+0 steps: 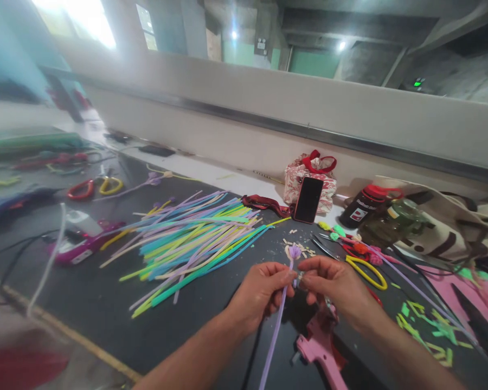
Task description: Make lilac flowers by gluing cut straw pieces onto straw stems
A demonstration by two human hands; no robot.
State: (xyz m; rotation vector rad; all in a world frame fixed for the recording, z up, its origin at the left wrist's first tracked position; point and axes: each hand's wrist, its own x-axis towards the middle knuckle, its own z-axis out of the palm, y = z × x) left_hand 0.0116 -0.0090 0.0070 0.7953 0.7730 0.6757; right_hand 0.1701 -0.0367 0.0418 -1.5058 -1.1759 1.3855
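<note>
My left hand (264, 295) is closed, pinching a purple pipe cleaner (277, 330) between thumb and forefinger. This stem runs from the bottom edge up past my fingers to a small lilac flower head (295, 252). Close beside it, my right hand (333, 284) is also closed in a pinch; a tiny pale bit shows at its fingertips, too small to name. Under my right wrist lies a pink glue gun (319, 346). Small cream-coloured pieces (305, 250) are scattered just beyond the flower head.
Many coloured pipe cleaners (195, 244) lie spread at left centre. Yellow-and-red-handled scissors (366, 272), green offcuts (431, 330) and a pink sheet (455, 292) are to the right. Behind stand a phone (308, 200), a black bottle (360, 207) and a canvas bag (459, 225). A purple glue gun (83, 244) sits left.
</note>
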